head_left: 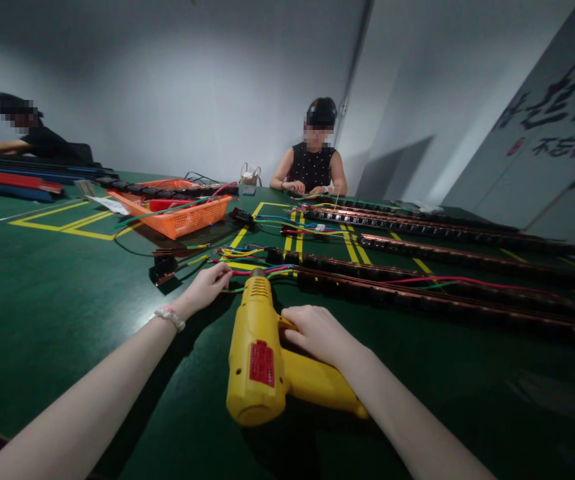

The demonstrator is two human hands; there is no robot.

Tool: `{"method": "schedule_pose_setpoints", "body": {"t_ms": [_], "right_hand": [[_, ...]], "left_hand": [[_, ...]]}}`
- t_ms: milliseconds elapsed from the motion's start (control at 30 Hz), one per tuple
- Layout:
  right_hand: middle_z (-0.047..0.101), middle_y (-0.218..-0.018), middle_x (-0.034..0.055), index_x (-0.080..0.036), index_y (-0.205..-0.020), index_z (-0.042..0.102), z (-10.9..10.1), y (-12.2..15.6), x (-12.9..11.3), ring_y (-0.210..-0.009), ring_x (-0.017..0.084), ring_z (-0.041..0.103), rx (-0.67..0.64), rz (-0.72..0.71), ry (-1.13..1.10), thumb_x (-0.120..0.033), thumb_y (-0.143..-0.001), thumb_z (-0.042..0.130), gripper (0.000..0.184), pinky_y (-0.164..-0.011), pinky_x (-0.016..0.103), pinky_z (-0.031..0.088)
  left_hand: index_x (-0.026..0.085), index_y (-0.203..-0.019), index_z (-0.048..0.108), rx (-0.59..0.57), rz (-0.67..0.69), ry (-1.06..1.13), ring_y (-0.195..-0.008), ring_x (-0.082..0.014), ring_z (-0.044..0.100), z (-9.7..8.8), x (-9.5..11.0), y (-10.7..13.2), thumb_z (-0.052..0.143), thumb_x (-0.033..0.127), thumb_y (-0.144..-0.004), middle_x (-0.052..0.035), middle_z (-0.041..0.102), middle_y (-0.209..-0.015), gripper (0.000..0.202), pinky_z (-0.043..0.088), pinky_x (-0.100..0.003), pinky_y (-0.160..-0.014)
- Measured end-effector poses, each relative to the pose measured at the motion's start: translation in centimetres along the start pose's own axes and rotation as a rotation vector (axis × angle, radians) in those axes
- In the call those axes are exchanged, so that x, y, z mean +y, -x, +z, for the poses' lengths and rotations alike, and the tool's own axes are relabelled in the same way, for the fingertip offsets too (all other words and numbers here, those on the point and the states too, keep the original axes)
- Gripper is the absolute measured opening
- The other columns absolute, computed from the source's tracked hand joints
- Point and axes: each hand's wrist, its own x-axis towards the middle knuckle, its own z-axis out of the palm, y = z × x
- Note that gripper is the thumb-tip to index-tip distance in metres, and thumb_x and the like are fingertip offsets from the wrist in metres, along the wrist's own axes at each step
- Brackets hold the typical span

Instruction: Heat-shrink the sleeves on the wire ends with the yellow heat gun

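My right hand (pixel 312 330) is wrapped round the handle of a yellow heat gun (pixel 252 353), whose nozzle points away from me at a bundle of coloured wires (pixel 280 269). With closed fingers, my left hand (pixel 210 283) pinches the red wire (pixel 240 273) of that bundle, left of the nozzle. The wires come out of the end of a long dark bar with copper-coloured strips (pixel 367 285) that stretches off to the right. Just beyond my left hand lies a small black part (pixel 164 269) with short wires.
An orange plastic basket (pixel 187 221) with wires across it stands at the left back. Several more long bars (pixel 442 253) lie across the green table (pixel 42 287), which has yellow tape lines. A person (pixel 314 157) sits opposite; another person (pixel 42 137) is at far left beside red and blue strips (pixel 12 180).
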Motion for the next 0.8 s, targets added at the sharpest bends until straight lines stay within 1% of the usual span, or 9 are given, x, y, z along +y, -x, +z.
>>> {"method": "schedule_pose_setpoints", "body": {"t_ms": [167,333,567,800], "right_hand": [[0.064,-0.086,0.0023,-0.019,-0.081,0.055,-0.2,1.0,1.3,-0.077,0.017,0.06,-0.004,0.081,-0.004,-0.022,-0.086,0.05,0.008,-0.062,0.025,0.034],[0.064,-0.088,0.0032,-0.019,-0.08,0.055,-0.4,1.8,2.2,-0.079,0.017,0.06,0.012,0.148,-0.015,-0.021,-0.086,0.049,0.01,-0.064,0.026,0.037],[0.065,-0.089,0.0046,-0.018,-0.082,0.055,-0.3,2.2,2.7,-0.08,0.019,0.061,0.012,0.183,-0.024,-0.02,-0.086,0.047,0.01,-0.065,0.027,0.039],[0.066,-0.094,0.0076,-0.017,-0.091,0.056,-0.4,2.2,2.6,-0.086,0.02,0.063,-0.029,0.182,-0.015,-0.017,-0.088,0.043,0.012,-0.07,0.027,0.042]], "left_hand": [[0.018,-0.082,0.053,-0.002,-0.011,0.019,-0.059,-0.0129,0.048,-0.2,0.5,0.2,0.039,0.046,-0.085,-0.0003,0.057,-0.065,0.032,0.037,-0.025,-0.057],[0.018,-0.082,0.053,-0.006,-0.009,0.047,-0.058,-0.013,0.048,-0.4,0.2,0.3,0.041,0.046,-0.084,0.0003,0.056,-0.064,0.031,0.038,-0.025,-0.057],[0.019,-0.081,0.051,-0.002,-0.012,0.041,-0.057,-0.0122,0.046,-0.1,-0.1,0.3,0.041,0.044,-0.085,0.002,0.054,-0.063,0.027,0.037,-0.025,-0.058],[0.02,-0.076,0.049,0.027,-0.017,0.019,-0.056,-0.0125,0.047,0.2,0.5,0.1,0.039,0.042,-0.086,0.0014,0.055,-0.063,0.026,0.036,-0.025,-0.058]]}}
